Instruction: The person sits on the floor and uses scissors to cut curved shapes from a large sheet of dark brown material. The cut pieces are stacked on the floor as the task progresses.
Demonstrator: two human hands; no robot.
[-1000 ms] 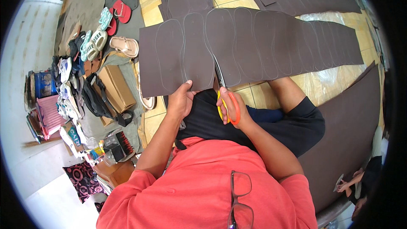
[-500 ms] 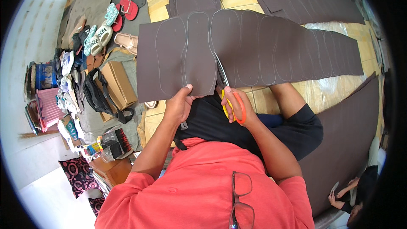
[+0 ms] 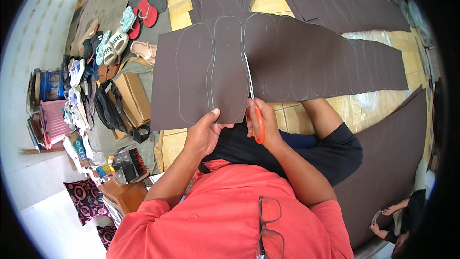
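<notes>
A wide dark brown sheet spreads before me, marked with several pale sole-shaped outlines. My left hand grips its near edge at the left part, thumb on top and fingers underneath. My right hand is closed around the orange handles of a pair of scissors. The blades point away from me and lie in a cut running up the sheet, alongside an outline. They look nearly closed together. Left of the cut, the sheet piece between my hands hangs lower than the right part.
More brown marked pieces lie on the tiled floor beyond, including a stack at far right. Shoes, sandals, a black bag and a cardboard box are at left. A large brown sheet lies at right, where another person's hands work.
The scissor blades have come together, and the handles have closed in my right hand. The left part of the sheet and my left hand have shifted slightly toward me.
</notes>
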